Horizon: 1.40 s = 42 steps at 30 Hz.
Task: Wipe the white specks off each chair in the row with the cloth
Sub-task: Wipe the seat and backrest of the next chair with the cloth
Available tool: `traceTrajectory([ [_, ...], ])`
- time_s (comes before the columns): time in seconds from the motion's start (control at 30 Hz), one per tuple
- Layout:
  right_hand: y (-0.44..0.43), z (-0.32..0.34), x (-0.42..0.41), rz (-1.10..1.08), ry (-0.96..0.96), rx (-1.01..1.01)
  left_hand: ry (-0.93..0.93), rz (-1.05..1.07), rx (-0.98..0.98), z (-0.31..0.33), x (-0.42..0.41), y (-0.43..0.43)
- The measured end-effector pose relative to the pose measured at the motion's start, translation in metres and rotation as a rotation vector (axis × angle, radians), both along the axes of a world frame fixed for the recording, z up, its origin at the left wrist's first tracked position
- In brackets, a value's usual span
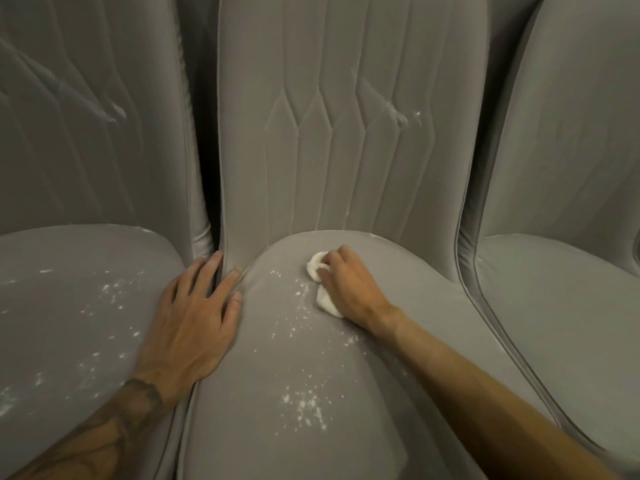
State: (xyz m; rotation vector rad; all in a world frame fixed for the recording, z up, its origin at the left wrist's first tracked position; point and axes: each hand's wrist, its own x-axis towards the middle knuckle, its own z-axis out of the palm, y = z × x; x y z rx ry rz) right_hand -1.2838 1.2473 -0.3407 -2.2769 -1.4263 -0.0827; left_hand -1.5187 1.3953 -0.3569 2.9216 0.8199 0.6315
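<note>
My right hand (349, 289) grips the cloth (315, 268) to wipe white specks (304, 407) off the middle chair (398, 341); left hand (194, 317), flat, braces its left edge.

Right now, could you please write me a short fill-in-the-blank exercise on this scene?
The right hand grips the cloth on the ____ chair's seat.
The left hand rests over the gap between that chair and the ____ one.
The specks on the seat are ____.
Missing: middle; left; white.
</note>
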Motion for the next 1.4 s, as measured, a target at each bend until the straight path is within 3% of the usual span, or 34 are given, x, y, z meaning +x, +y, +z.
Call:
traceTrajectory([
  [0.13,-0.047,0.001,0.059,-0.315,-0.076,0.038,0.014,0.018,-0.002,0.003,0.001,-0.003],
  [0.23,-0.034,-0.005,0.065,-0.544,0.026,0.039,0.046,0.039,-0.006,0.001,0.001,-0.002],
  [0.37,0.006,-0.006,0.018,-0.285,0.127,0.044,0.067,0.044,0.004,0.001,0.000,0.000],
  [0.47,-0.013,-0.004,0.007,-0.108,0.069,-0.001,0.059,0.035,0.004,0.002,0.000,0.000],
  [0.63,-0.053,-0.001,0.049,-0.375,-0.008,-0.020,0.055,0.036,-0.006,0.002,-0.001,-0.001],
  [0.73,-0.032,-0.001,0.049,-0.496,-0.001,-0.023,0.061,0.034,-0.009,0.002,0.000,0.000],
  [0.8,-0.009,0.000,0.035,-0.451,0.060,-0.022,0.053,0.026,-0.014,0.000,0.000,0.000],
  [0.97,-0.007,-0.004,0.019,-0.003,0.046,-0.031,0.025,0.020,-0.008,-0.003,-0.002,0.001],
  [1.03,-0.019,-0.003,0.045,-0.040,0.028,-0.043,0.025,0.018,-0.002,-0.003,0.000,0.003],
  [1.13,-0.023,-0.004,0.082,-0.272,0.016,-0.008,0.041,0.030,0.000,-0.004,0.002,0.004],
  [1.2,-0.004,-0.004,0.076,-0.286,-0.008,-0.008,0.043,0.049,-0.009,-0.004,0.002,0.005],
  [1.4,0.036,-0.011,-0.013,0.256,0.022,0.019,0.076,0.053,-0.011,-0.006,0.000,0.008],
])
